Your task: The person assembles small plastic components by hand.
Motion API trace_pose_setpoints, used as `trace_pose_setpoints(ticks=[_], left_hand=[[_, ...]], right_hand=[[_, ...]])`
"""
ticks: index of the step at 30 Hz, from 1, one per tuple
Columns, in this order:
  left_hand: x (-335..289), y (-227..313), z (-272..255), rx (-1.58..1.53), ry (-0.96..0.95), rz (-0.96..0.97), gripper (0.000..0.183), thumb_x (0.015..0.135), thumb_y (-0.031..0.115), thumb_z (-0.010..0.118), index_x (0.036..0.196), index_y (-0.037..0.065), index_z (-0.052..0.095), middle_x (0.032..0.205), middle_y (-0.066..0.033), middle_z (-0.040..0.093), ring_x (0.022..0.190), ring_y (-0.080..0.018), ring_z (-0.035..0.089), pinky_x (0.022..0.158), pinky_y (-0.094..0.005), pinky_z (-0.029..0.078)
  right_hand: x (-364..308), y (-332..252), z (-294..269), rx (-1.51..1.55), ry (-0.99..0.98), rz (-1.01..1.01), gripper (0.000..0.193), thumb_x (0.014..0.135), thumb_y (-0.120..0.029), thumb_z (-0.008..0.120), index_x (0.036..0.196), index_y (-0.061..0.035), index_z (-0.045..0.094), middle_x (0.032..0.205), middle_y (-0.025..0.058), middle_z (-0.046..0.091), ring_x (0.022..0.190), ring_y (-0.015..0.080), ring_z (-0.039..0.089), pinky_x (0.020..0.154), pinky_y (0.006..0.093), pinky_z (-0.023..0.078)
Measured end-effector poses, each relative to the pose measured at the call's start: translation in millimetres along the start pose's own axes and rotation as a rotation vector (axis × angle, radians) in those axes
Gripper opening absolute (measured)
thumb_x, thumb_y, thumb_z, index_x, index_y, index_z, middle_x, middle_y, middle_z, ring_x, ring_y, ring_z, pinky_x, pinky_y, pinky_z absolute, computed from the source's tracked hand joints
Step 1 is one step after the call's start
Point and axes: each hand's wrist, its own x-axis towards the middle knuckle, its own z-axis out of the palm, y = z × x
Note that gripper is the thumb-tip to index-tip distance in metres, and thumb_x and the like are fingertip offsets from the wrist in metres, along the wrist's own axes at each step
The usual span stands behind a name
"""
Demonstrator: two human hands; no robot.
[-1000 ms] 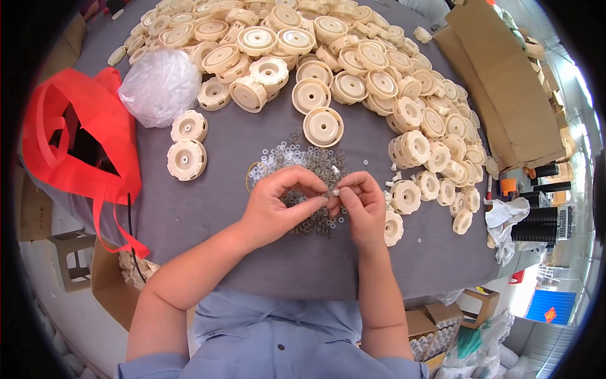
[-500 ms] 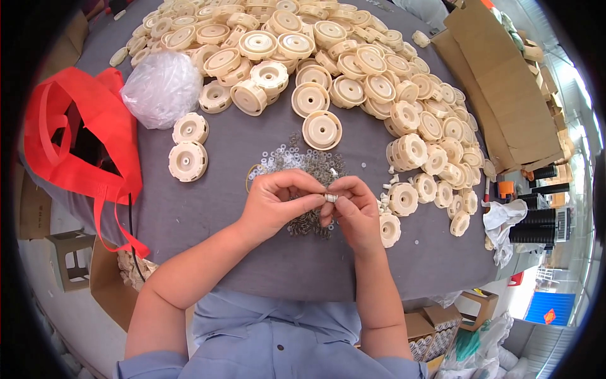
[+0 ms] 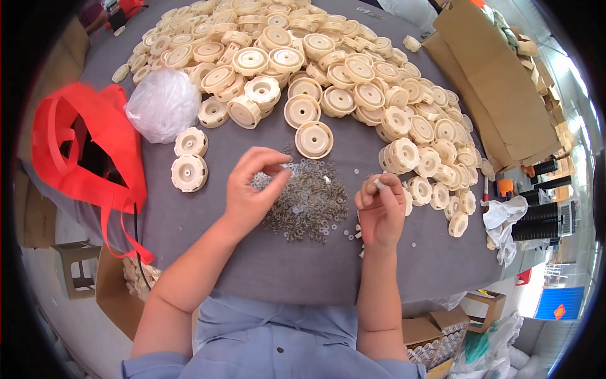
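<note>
Left hand [image 3: 252,189] hovers over the pile of small metal washers and springs [image 3: 306,202] on the grey table [image 3: 252,265], thumb and forefinger pinched together. Right hand [image 3: 380,211], just right of the pile, grips a small pale part [image 3: 378,184] at its fingertips.

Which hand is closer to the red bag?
Left. The left hand hovers over the metal washer pile, right of the red bag; the right hand is farther right.

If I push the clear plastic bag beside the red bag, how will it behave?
The clear plastic bag looks crumpled and thin, so it would probably deform and slide lightly over the grey table. Its rounded bulge suggests loose contents, so it may sag when lifted.
</note>
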Motion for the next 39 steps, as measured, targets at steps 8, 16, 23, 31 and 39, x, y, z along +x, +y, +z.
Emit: trace_pose_setpoints(ticks=[8, 16, 23, 31, 39], left_hand=[[53, -7, 40, 0.863, -0.201, 0.252, 0.044, 0.075, 0.023, 0.064, 0.113, 0.005, 0.050, 0.117, -0.0151, 0.050, 0.107, -0.0303, 0.050, 0.085, -0.0404, 0.043], [69, -4, 75, 1.219, -0.383, 0.010, 0.050, 0.071, 0.030, 0.066, 0.111, 0.005, 0.049, 0.105, -0.0143, 0.052, 0.095, -0.0312, 0.055, 0.075, -0.0411, 0.048], [38, 31, 43, 0.232, -0.245, -0.215, 0.043, 0.078, 0.029, 0.060, 0.109, 0.002, 0.049, 0.103, -0.0127, 0.057, 0.092, -0.0190, 0.057, 0.073, -0.0322, 0.048], [-2, 12, 26, -0.484, -0.354, -0.213, 0.036, 0.091, 0.022, 0.046, 0.120, 0.001, 0.046, 0.110, -0.0058, 0.054, 0.103, -0.0132, 0.050, 0.090, -0.0278, 0.039], [-10, 2, 18, -0.379, -0.312, -0.142, 0.032, 0.089, 0.012, 0.051, 0.119, 0.000, 0.048, 0.108, -0.0069, 0.057, 0.095, -0.0136, 0.055, 0.084, -0.0283, 0.044]], right_hand=[[4, -7, -7, 0.011, 0.083, -0.121, 0.014, 0.088, -0.002, 0.048, 0.100, -0.0020, 0.055, 0.084, 0.0085, 0.058, 0.068, 0.0145, 0.055, 0.061, 0.0311, 0.049], [8, 5, -3, -0.029, 0.091, -0.034, 0.012, 0.086, -0.003, 0.054, 0.098, -0.0021, 0.055, 0.083, 0.0078, 0.061, 0.067, 0.0128, 0.060, 0.063, 0.0287, 0.052], [-1, 12, 1, 0.052, 0.037, 0.065, 0.012, 0.086, -0.003, 0.053, 0.097, -0.0001, 0.055, 0.083, 0.0095, 0.062, 0.068, 0.0142, 0.060, 0.063, 0.0285, 0.052], [-9, 30, 13, -0.171, -0.019, 0.141, 0.013, 0.084, 0.001, 0.053, 0.097, 0.0021, 0.054, 0.088, 0.0096, 0.061, 0.073, 0.0152, 0.060, 0.067, 0.0282, 0.051], [-13, 30, 17, -0.439, 0.001, 0.034, 0.015, 0.080, 0.007, 0.058, 0.095, 0.0029, 0.055, 0.088, 0.0116, 0.062, 0.075, 0.0161, 0.063, 0.070, 0.0258, 0.052]])
